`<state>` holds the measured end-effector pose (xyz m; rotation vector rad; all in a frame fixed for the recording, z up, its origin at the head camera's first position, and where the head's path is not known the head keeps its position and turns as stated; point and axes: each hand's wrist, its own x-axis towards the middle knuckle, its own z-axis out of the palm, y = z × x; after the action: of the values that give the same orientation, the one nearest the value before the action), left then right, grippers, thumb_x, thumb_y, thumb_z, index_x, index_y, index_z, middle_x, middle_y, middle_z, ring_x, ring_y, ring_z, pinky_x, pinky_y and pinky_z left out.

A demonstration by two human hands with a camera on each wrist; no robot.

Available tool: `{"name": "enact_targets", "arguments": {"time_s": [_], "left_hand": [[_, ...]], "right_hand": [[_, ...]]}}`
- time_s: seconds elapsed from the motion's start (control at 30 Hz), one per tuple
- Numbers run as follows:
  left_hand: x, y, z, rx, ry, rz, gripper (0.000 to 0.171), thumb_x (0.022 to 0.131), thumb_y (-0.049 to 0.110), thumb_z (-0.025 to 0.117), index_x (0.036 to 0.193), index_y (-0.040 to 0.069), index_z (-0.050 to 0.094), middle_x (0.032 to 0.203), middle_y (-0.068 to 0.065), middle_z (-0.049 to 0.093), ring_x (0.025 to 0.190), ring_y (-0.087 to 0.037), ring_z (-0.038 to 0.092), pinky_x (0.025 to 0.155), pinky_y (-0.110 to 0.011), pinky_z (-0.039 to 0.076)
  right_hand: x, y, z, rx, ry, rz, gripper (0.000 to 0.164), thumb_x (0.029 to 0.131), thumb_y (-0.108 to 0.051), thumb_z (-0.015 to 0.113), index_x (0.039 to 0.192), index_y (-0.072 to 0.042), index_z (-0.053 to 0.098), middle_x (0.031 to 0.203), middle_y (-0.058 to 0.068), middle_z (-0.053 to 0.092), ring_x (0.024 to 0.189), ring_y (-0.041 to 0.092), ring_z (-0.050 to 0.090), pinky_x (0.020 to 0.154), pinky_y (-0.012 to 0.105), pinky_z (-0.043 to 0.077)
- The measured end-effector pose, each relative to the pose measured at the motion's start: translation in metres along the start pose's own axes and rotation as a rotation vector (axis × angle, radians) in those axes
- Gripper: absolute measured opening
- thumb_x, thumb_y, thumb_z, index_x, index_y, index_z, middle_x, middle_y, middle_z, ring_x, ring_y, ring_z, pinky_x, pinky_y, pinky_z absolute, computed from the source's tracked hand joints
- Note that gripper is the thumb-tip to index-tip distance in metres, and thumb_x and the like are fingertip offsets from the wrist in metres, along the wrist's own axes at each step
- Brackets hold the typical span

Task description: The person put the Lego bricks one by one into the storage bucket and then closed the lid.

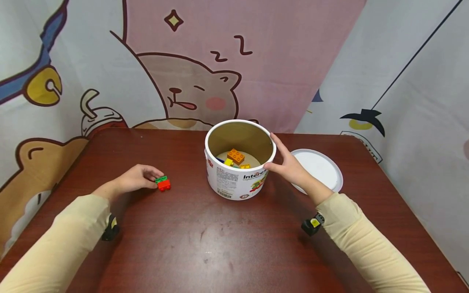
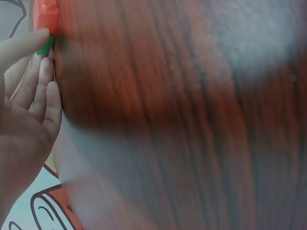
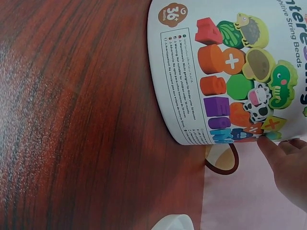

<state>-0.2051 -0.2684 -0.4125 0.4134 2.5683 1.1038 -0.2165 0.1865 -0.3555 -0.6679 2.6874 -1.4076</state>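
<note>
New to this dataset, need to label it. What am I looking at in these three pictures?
No robot here: just a person's two bare hands, in pale sleeves. The wide picture comes from a camera on the head, looking forward and down. The other two come from cameras on the left and right wrists.

On the brown table stands a white bucket with an orange brick and other pieces inside; a white lid lies beside it.

The left hand pinches a green brick with a red brick against it; whether they're joined, I can't tell. The right hand holds the bucket near its rim.
</note>
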Motion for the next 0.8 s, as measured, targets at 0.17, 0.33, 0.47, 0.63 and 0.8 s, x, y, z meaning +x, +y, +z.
{"name": "enact_targets", "arguments": {"time_s": [0.17, 0.33, 0.47, 0.63, 0.8], "left_hand": [[0.001, 0.000, 0.000, 0.014, 0.010, -0.010, 0.034, 0.079, 0.007, 0.070, 0.110, -0.006, 0.064, 0.099, -0.015, 0.068, 0.085, -0.016, 0.059, 0.070, -0.019, 0.049], [-0.001, 0.002, -0.002, 0.004, 0.018, -0.008, 0.033, 0.080, 0.006, 0.068, 0.110, -0.007, 0.064, 0.098, -0.015, 0.068, 0.079, -0.009, 0.057, 0.067, -0.019, 0.047], [-0.001, 0.005, -0.006, 0.022, 0.021, -0.025, 0.032, 0.082, 0.009, 0.067, 0.111, -0.005, 0.064, 0.104, -0.017, 0.068, 0.081, -0.009, 0.055, 0.070, -0.019, 0.045], [0.002, 0.011, -0.013, 0.047, 0.035, -0.044, 0.033, 0.082, 0.014, 0.068, 0.110, -0.003, 0.065, 0.105, -0.016, 0.068, 0.083, -0.010, 0.056, 0.071, -0.021, 0.045], [0.007, 0.027, -0.024, 0.055, 0.076, -0.039, 0.031, 0.084, 0.015, 0.067, 0.111, 0.001, 0.066, 0.105, -0.013, 0.069, 0.087, -0.010, 0.056, 0.074, -0.024, 0.045]], "right_hand": [[0.000, 0.000, 0.000, 0.002, -0.004, 0.010, 0.111, 0.069, -0.063, 0.068, 0.151, -0.013, 0.012, 0.156, 0.015, 0.015, 0.142, 0.036, 0.017, 0.112, 0.058, 0.014], [0.000, 0.001, 0.001, 0.007, -0.003, 0.010, 0.111, 0.068, -0.063, 0.068, 0.151, -0.014, 0.013, 0.156, 0.015, 0.015, 0.142, 0.035, 0.017, 0.113, 0.057, 0.013], [0.000, 0.002, 0.001, 0.013, -0.004, 0.008, 0.109, 0.070, -0.061, 0.069, 0.151, -0.014, 0.013, 0.157, 0.014, 0.015, 0.143, 0.034, 0.016, 0.113, 0.056, 0.012], [0.000, 0.002, 0.000, 0.027, -0.010, 0.012, 0.109, 0.071, -0.058, 0.071, 0.151, -0.014, 0.012, 0.157, 0.014, 0.015, 0.143, 0.034, 0.015, 0.113, 0.057, 0.012], [0.000, 0.002, 0.000, 0.027, -0.011, 0.017, 0.109, 0.071, -0.059, 0.070, 0.151, -0.015, 0.012, 0.157, 0.013, 0.014, 0.143, 0.034, 0.015, 0.113, 0.057, 0.011]]}}
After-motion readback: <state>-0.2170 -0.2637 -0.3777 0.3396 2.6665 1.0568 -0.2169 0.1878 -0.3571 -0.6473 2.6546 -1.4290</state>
